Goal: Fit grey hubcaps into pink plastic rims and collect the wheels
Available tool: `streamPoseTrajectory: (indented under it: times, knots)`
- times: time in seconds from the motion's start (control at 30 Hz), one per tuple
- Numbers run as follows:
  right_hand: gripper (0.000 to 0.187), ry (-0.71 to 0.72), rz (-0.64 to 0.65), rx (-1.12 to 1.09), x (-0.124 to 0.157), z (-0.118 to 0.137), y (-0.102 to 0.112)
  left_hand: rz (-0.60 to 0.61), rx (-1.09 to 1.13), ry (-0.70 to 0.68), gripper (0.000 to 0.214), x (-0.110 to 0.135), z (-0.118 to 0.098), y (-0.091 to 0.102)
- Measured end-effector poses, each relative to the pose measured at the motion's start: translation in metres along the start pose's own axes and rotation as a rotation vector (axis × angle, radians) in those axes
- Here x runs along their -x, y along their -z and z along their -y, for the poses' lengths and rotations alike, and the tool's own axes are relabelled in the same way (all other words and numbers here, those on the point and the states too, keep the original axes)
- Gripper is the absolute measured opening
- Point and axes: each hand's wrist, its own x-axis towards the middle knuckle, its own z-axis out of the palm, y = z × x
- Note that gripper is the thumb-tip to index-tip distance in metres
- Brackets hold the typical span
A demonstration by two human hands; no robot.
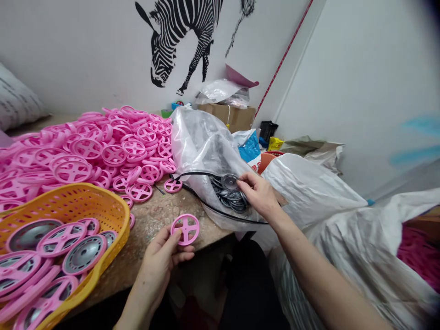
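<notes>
My left hand (161, 256) grips a pink spoked plastic wheel (194, 229) near the table's front edge, thumb on its face and fingers beneath. To the right, my right hand (257, 192) pinches a grey plastic disc (229, 182) at its rim, at the mouth of a clear plastic bag (202, 142). Beneath that disc, more dark grey discs (230, 201) lie in the bag. A black cord or strip (206, 201) runs around the bag's opening. The two held pieces are apart from each other.
A large heap of pink wheels (85, 149) covers the table's back left. At the front left, a yellow perforated basket (117, 208) holds pink wheels, several with grey discs fitted. White sacks (309, 183) stand to the right. A cardboard box (237, 117) sits behind the bag.
</notes>
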Motion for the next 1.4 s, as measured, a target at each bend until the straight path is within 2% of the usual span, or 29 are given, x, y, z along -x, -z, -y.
streamPoseTrajectory:
  times: [0.1,0.17,0.33,0.6,0.87,1.07,1.13,1.2,1.3,1.4]
  knots:
    - [0.019,-0.108,0.116,-0.362,0.019,0.013,0.003,-0.008,-0.005,0.002,0.036,0.002,0.000,-0.004]
    - [0.023,-0.179,0.199,-0.528,0.034,0.023,0.002,0.003,-0.014,0.007,0.035,0.004,0.000,-0.006]
    - [0.025,-0.295,0.328,-0.707,0.065,0.038,-0.011,0.047,-0.032,0.022,0.036,0.008,0.002,-0.011]
    - [0.019,-0.335,0.370,-0.716,0.084,0.037,-0.035,0.128,-0.078,0.007,0.041,0.015,0.009,-0.015]
    - [0.012,-0.210,0.336,-0.569,0.097,0.041,-0.046,0.130,-0.104,-0.026,0.050,0.012,0.023,-0.015]
    - [0.011,-0.212,0.286,-0.582,0.102,0.039,-0.044,0.121,-0.073,0.023,0.053,0.012,0.024,-0.011]
    - [0.010,-0.152,0.225,-0.562,0.103,0.038,-0.040,0.122,-0.048,0.034,0.049,0.015,0.020,-0.011]
    - [0.007,-0.016,0.144,-0.501,0.105,0.037,-0.035,0.137,-0.026,0.060,0.045,0.017,0.014,-0.011]
    - [0.014,0.338,0.071,-0.317,0.107,0.033,-0.027,0.167,0.010,0.123,0.043,0.019,0.007,-0.012]
    - [0.023,0.654,0.076,-0.090,0.108,0.028,-0.021,0.203,0.037,0.162,0.043,0.018,0.004,-0.011]
